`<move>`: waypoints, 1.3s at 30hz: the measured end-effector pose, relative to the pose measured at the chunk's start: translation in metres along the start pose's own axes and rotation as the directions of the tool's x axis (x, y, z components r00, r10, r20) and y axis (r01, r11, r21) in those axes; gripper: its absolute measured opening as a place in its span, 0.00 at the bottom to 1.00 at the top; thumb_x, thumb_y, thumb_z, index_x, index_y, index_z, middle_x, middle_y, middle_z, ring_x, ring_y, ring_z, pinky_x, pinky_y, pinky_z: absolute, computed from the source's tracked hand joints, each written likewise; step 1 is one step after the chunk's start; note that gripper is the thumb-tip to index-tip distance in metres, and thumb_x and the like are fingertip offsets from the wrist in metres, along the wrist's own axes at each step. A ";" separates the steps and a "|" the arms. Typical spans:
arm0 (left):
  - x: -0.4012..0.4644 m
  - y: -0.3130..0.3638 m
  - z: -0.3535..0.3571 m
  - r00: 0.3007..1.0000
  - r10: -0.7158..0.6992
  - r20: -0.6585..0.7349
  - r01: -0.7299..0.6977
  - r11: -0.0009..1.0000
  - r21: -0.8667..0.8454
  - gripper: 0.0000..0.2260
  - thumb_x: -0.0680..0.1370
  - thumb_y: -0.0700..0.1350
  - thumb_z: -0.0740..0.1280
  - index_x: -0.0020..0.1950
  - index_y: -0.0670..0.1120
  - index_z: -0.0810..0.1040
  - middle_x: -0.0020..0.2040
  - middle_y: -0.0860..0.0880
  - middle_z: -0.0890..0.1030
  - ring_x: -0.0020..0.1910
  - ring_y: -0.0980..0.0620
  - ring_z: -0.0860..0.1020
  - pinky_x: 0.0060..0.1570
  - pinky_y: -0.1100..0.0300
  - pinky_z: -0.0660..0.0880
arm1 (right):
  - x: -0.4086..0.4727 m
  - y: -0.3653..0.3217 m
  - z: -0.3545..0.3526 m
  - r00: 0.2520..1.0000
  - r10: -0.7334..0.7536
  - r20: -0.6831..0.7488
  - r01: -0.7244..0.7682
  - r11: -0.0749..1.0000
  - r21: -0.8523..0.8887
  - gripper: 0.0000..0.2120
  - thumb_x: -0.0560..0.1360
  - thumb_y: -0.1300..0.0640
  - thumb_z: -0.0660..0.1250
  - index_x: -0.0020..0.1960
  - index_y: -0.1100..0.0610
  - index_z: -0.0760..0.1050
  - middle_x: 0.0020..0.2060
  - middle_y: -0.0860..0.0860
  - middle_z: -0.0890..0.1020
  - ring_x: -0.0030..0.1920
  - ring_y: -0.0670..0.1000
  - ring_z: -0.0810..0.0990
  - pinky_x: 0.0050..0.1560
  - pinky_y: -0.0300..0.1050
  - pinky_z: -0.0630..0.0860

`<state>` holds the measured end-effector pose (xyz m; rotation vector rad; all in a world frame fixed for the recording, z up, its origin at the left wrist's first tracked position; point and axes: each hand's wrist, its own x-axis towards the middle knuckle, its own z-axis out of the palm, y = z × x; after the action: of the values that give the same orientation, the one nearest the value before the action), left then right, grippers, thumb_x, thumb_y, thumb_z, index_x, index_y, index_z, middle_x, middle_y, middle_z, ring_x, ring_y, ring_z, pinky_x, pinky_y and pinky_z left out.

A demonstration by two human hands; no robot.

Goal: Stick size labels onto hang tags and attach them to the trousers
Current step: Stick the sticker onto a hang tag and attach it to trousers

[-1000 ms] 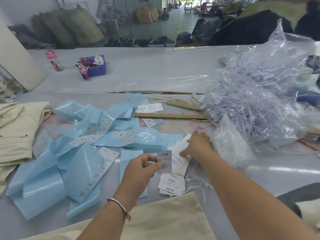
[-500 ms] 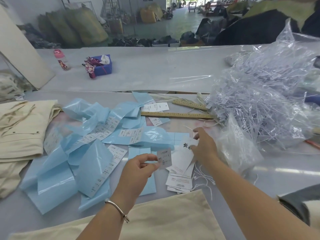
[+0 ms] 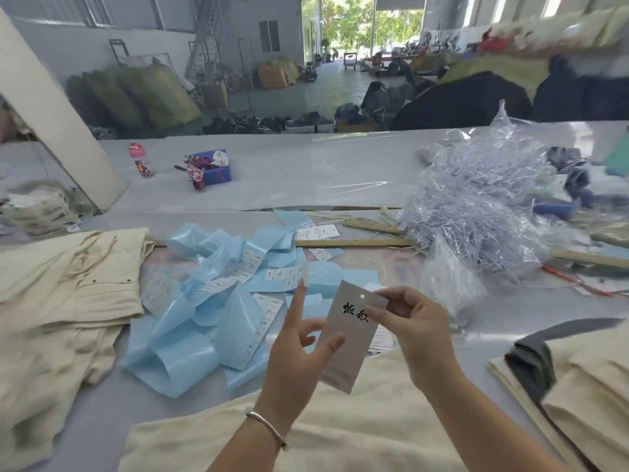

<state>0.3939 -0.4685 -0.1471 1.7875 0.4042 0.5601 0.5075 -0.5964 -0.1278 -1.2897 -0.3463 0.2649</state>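
Observation:
Both my hands hold up a grey hang tag (image 3: 350,338) with black characters and a punched hole above the table. My right hand (image 3: 412,328) pinches its upper right edge. My left hand (image 3: 299,352) takes its left edge, thumb on the front. A small white size label (image 3: 305,274) clings to the tip of my raised left index finger. More hang tags (image 3: 381,342) lie under my right hand. Beige trousers (image 3: 306,437) lie spread just in front of me.
Blue backing strips (image 3: 204,318) with rows of labels litter the middle. Beige trousers are piled at the left (image 3: 68,301) and stacked at the right (image 3: 585,386). Wooden rulers (image 3: 354,242) and a clear bag of plastic fasteners (image 3: 476,216) lie behind. A bottle (image 3: 141,161) and blue box (image 3: 212,168) stand far back.
My right hand lifted a hang tag off the pile and brought it up between both hands. The label went from a left-hand pinch to my index fingertip. The view tilted up.

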 end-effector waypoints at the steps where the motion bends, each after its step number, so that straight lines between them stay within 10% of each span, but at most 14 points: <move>1: -0.010 0.002 -0.004 0.999 0.007 -0.035 -0.008 0.999 -0.046 0.40 0.74 0.45 0.74 0.77 0.63 0.54 0.44 0.52 0.85 0.46 0.55 0.82 0.51 0.60 0.77 | -0.017 -0.006 0.005 1.000 0.013 -0.002 -0.013 1.000 0.000 0.10 0.66 0.75 0.72 0.45 0.64 0.78 0.36 0.55 0.86 0.36 0.48 0.84 0.37 0.34 0.77; 7: -0.082 0.004 -0.035 0.991 -0.083 -0.108 0.046 0.949 -0.311 0.39 0.73 0.36 0.73 0.76 0.59 0.58 0.37 0.45 0.82 0.38 0.51 0.80 0.45 0.54 0.79 | -0.140 0.000 0.029 0.979 0.198 0.056 -0.188 0.971 -0.146 0.06 0.73 0.65 0.71 0.40 0.65 0.75 0.31 0.53 0.82 0.31 0.50 0.77 0.29 0.40 0.72; 11: -0.126 0.004 -0.054 0.989 0.075 -0.127 -0.075 0.997 0.002 0.41 0.69 0.37 0.76 0.77 0.54 0.60 0.39 0.51 0.76 0.37 0.56 0.75 0.40 0.65 0.73 | -0.192 0.009 0.048 0.982 0.183 -0.056 -0.189 0.971 -0.146 0.07 0.76 0.67 0.65 0.40 0.69 0.72 0.28 0.57 0.76 0.28 0.53 0.72 0.25 0.42 0.68; 17: -0.164 0.025 -0.065 0.958 0.071 0.279 0.001 0.969 -0.249 0.42 0.69 0.46 0.76 0.77 0.56 0.56 0.32 0.52 0.71 0.32 0.54 0.71 0.33 0.62 0.72 | -0.224 -0.004 0.062 0.961 0.276 0.007 -0.276 0.959 0.056 0.10 0.76 0.60 0.66 0.36 0.60 0.71 0.31 0.59 0.70 0.30 0.55 0.70 0.32 0.47 0.63; 22: -0.172 0.036 -0.068 0.940 0.015 0.341 0.139 0.896 -0.422 0.45 0.67 0.41 0.77 0.77 0.52 0.55 0.33 0.46 0.71 0.33 0.48 0.72 0.32 0.59 0.73 | -0.239 -0.012 0.058 0.958 0.234 0.169 -0.256 0.958 0.127 0.25 0.68 0.42 0.74 0.44 0.64 0.74 0.33 0.63 0.74 0.31 0.57 0.73 0.36 0.50 0.63; 34: -0.178 0.049 -0.045 0.946 0.048 0.322 0.124 0.862 -0.491 0.43 0.69 0.39 0.75 0.77 0.53 0.55 0.38 0.40 0.77 0.37 0.42 0.76 0.36 0.56 0.75 | -0.237 -0.029 0.030 0.971 0.164 0.174 -0.189 0.972 0.137 0.16 0.71 0.47 0.71 0.35 0.58 0.72 0.30 0.59 0.70 0.30 0.54 0.71 0.34 0.49 0.65; 39: -0.177 0.048 -0.037 0.965 0.014 0.263 0.104 0.898 -0.428 0.41 0.69 0.37 0.71 0.76 0.54 0.56 0.39 0.36 0.77 0.40 0.39 0.77 0.44 0.40 0.77 | -0.231 -0.030 0.014 0.970 0.174 0.170 -0.192 0.977 0.097 0.11 0.76 0.58 0.64 0.36 0.60 0.73 0.30 0.59 0.74 0.30 0.54 0.70 0.33 0.45 0.69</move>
<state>0.2262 -0.5479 -0.1227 1.3841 0.1208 0.3408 0.2895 -0.6799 -0.1189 -1.1925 -0.3445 0.5411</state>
